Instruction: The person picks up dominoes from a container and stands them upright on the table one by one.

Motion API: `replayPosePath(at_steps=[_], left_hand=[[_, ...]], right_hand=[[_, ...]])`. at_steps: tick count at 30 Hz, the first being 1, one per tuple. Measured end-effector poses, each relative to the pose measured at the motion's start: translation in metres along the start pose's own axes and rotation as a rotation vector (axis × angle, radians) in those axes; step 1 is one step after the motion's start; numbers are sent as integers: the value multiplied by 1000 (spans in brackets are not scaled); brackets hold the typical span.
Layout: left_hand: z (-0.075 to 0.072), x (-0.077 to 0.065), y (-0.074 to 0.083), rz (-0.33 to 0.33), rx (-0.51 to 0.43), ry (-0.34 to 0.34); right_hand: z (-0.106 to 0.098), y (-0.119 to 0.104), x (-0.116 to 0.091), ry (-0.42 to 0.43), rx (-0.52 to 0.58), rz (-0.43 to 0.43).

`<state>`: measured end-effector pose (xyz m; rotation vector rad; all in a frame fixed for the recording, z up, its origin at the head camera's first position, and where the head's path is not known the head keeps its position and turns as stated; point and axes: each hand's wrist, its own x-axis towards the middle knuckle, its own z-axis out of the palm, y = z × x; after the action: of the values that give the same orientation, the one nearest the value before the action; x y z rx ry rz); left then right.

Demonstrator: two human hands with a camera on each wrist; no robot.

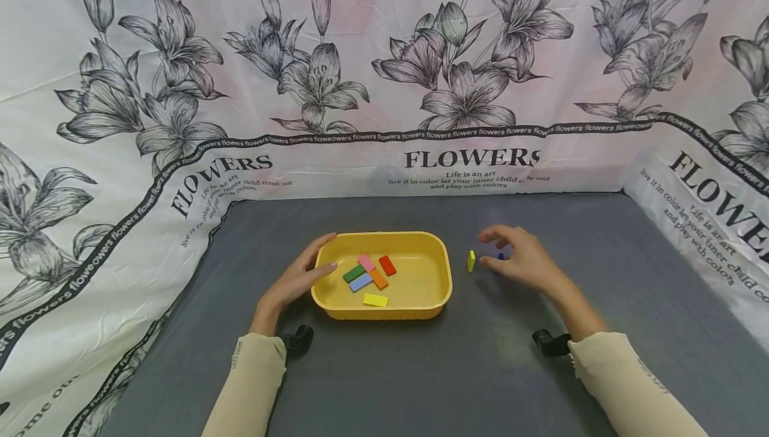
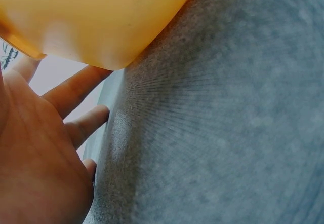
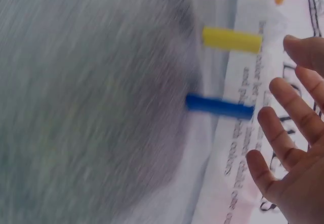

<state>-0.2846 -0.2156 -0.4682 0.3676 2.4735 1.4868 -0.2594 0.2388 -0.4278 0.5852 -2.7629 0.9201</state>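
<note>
My left hand (image 1: 296,283) holds the left end of a yellow plastic bin (image 1: 420,280), thumb over the rim and fingers along the outside. In the left wrist view the bin's wall (image 2: 101,26) hides some fingertips. Several coloured domino blocks lie flat inside, among them a green one (image 1: 354,273), a red one (image 1: 387,265) and a yellow one (image 1: 375,300). To the right of the bin a yellow domino (image 1: 471,261) and a blue domino (image 3: 220,106) stand upright. My right hand (image 1: 521,260), fingers apart and nothing held, is beside them, partly covering the blue one in the head view.
The dark grey tabletop (image 1: 420,377) spreads around the bin. White and pink flower-printed cloth (image 1: 360,103) stands behind it and along both sides. Each wrist wears a black camera band, the left one (image 1: 298,340) being close to the bin's lower left corner.
</note>
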Motion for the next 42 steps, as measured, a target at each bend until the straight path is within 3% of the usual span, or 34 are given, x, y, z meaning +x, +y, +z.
replayPosePath(at_steps=[7,14,22,29,42], left_hand=[[0,-1,0,0,8,1],[1,-2,-1,-14,7,7],[2,-2,-2,-17,5,9],[2,-1,-1,-7,2,0],[1,-1,-1,18,-5,-1]], right_hand=[[11,-24,11,13,65,-60],[29,-55,24,0,68,-183],[56,-93,36,-150,-4,-249],[79,-110,52,-251,-51,-336],[104,-133,61,-428,-50,-271]])
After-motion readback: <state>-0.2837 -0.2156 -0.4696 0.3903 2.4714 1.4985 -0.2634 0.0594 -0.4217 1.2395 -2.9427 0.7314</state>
